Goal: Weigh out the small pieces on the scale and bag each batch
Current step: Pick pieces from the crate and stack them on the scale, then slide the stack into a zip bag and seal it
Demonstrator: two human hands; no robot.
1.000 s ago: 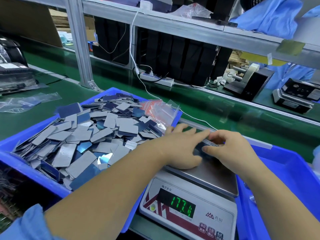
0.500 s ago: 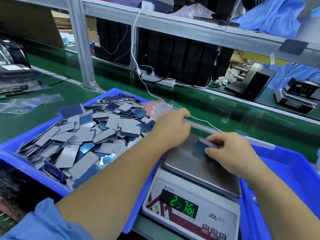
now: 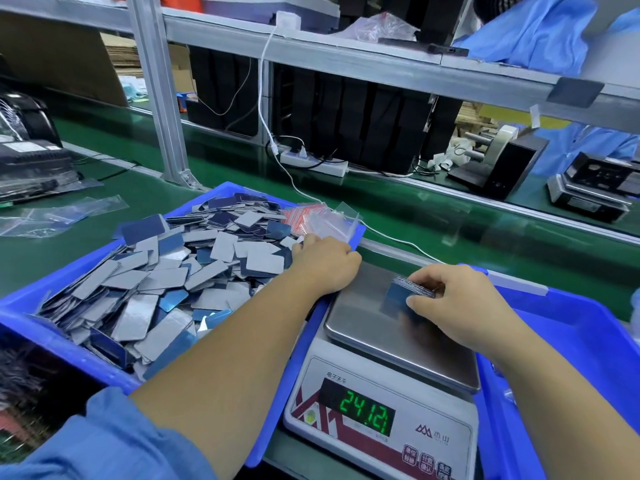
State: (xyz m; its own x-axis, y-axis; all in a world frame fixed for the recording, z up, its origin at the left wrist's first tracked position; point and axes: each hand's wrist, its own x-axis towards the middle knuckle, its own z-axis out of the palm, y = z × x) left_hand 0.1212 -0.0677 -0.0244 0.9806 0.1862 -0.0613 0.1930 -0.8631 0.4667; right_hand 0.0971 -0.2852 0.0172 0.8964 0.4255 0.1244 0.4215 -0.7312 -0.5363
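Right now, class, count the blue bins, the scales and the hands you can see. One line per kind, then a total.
Blue bins: 2, left bin and right bin
Scales: 2, near scale and far scale
Hands: 2, left hand and right hand
Total: 6

Grey and blue flat pieces (image 3: 166, 282) heaped loose in bin (image 3: 52, 344) at 9 o'clock. Clear red-striped bags (image 3: 311, 216) at its far corner. Small stack (image 3: 412, 289) on scale (image 3: 398, 341) pan, display reading 241.21.
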